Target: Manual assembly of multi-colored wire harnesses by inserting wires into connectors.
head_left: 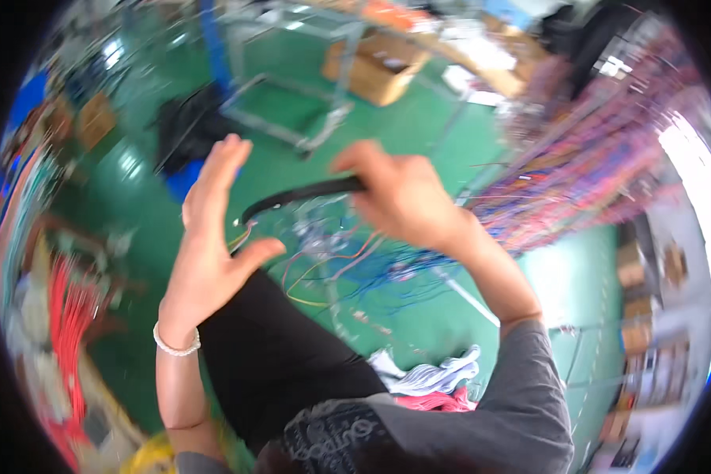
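Note:
My right hand (407, 197) is closed round one end of a black-sleeved wire bundle (300, 193). The bundle bends down to the left, and thin coloured wires show at its far tip. Beside that tip, my left hand (209, 245) is raised with fingers stretched and thumb spread, holding nothing. Whether the left hand touches the tip wires cannot be told. Loose yellow and pink wires (316, 292) hang below my right hand; where they start is hidden. Blur softens both hands.
A large mass of multicoloured wires (561, 174) spreads on the right. Red wires (71, 332) lie in a bunch at the left. Beyond my hands stand a metal frame (292, 87) and a cardboard box (379, 67) on the green floor. White and red bundles (430, 375) lie near my right side.

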A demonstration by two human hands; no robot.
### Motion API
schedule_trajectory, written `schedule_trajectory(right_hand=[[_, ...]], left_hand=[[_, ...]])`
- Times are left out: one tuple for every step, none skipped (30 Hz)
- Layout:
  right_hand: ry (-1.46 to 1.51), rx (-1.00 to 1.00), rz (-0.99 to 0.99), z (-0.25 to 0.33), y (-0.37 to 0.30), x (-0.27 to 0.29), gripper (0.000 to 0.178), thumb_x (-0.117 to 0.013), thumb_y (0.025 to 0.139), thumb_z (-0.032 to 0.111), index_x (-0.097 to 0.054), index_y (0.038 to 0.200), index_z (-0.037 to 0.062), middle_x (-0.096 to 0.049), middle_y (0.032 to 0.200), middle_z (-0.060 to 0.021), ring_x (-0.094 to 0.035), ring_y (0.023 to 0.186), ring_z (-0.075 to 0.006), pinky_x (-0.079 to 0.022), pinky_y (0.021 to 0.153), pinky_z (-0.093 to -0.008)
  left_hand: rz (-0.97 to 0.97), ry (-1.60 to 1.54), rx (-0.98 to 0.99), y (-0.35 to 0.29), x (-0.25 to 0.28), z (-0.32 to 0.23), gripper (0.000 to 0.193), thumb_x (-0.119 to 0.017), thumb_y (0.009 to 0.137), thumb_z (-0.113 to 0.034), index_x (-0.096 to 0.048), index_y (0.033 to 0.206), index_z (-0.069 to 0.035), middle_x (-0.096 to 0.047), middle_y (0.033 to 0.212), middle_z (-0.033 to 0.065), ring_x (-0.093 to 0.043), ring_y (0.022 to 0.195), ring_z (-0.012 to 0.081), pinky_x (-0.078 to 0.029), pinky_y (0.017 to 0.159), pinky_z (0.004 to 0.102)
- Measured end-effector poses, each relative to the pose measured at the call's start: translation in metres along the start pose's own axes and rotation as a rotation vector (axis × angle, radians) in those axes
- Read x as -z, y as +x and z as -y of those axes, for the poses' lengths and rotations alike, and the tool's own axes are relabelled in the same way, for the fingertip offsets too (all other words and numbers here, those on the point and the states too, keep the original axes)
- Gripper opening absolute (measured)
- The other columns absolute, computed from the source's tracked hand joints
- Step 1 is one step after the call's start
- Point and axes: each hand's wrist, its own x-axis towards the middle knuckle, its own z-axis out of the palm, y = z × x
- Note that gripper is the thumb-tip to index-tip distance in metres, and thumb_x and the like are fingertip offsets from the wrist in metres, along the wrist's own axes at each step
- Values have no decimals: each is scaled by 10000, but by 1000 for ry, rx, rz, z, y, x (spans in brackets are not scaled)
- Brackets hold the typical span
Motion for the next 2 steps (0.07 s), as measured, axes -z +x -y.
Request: schedule_trajectory(right_hand=[[-60, 73, 72, 19, 12, 33, 408, -613, 700, 4, -511, 1081, 109, -649, 794, -121, -658, 732, -307, -516, 610, -415], [-165, -26, 117, 25, 14, 61, 408, -613, 700, 4, -511, 1081, 109, -649, 794, -121, -658, 732, -307, -516, 610, -415]], left_hand=[[71, -161, -43, 29, -18, -9, 779, -733, 774, -149, -323, 1435, -97, -303, 1501, 133, -259, 1401, 300, -222, 1121, 410], [164, -288, -40, 56, -34, -17, 807, -742, 767, -161, -312, 1449, -132, -259, 1524, 127, -208, 1424, 292, -166, 1143, 417]])
